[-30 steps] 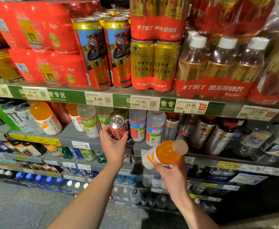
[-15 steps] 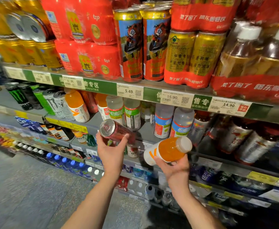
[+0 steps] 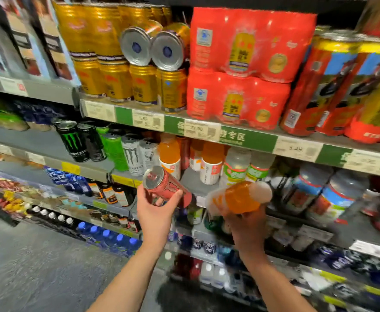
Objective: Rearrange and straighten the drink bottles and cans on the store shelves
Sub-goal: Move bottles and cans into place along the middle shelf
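Gripping a red can (image 3: pixel 164 186) from below, the left hand (image 3: pixel 156 212) has its thumb on the right side of the can and its fingers curled around the left side, so the can rests in the curve between them. The can is tilted, almost lying, with its silver top turned up and to the left, and its bottom end points to the right, toward the other hand. It is in front of the edge of the middle shelf (image 3: pixel 191 181), not standing on it, just below an upright orange bottle (image 3: pixel 169 154) with a white label. The right hand (image 3: pixel 244 226) grasps a second orange bottle (image 3: pixel 238 197) from underneath; the fingers are wrapped around its lower side, and the bottle lies nearly flat above the hand. Its pale cap points to the right and its white label end points to the left, close to the bottom of the red can but apart from it. This bottle is blurred, so small details of the grasp cannot be read. On the middle shelf behind both hands stand black and green cans (image 3: pixel 73 141), white cans (image 3: pixel 132 154) and one more orange bottle (image 3: pixel 211 163). On the shelf above are gold cans (image 3: pixel 144 83) and red packs (image 3: pixel 238 99).
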